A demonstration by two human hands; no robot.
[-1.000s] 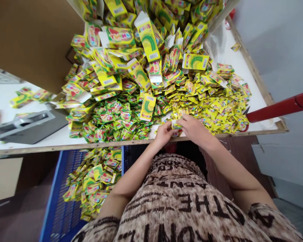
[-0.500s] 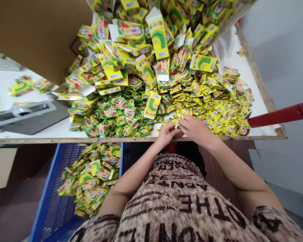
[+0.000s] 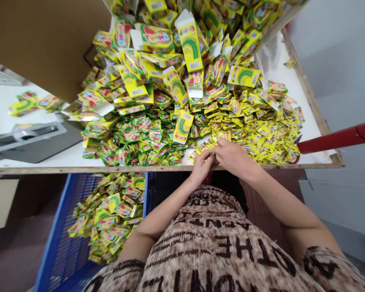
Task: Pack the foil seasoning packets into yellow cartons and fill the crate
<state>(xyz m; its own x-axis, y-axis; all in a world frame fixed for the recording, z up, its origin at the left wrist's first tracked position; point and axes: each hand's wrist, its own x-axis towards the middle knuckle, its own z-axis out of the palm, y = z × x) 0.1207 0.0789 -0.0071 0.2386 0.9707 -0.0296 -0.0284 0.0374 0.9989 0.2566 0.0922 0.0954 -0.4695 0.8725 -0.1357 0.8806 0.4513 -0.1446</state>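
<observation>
At the table's front edge my left hand (image 3: pixel 201 165) and my right hand (image 3: pixel 231 157) meet, fingers pinched together. Whatever lies between the fingertips is mostly hidden and too small to name. Small yellow candy packets (image 3: pixel 267 140) are heaped beside and behind my right hand. Green packets with red fruit prints (image 3: pixel 146 136) spread to the left of my left hand. A yellow carton (image 3: pixel 183 126) rests on the packets just beyond my hands. Behind it rises a large pile of flattened-looking yellow and green cartons (image 3: pixel 190 44), some with open flaps.
A blue plastic crate (image 3: pixel 56 231) full of filled cartons (image 3: pixel 112 215) stands below the table edge at left. On the table's left are a grey tape dispenser (image 3: pixel 38 140) and a brown cardboard box (image 3: pixel 48 44). A red bar (image 3: pixel 337 138) juts in from the right.
My hands have drawn slightly closer together, and the left fingers have tipped more upright. The piles and cartons stay as they were.
</observation>
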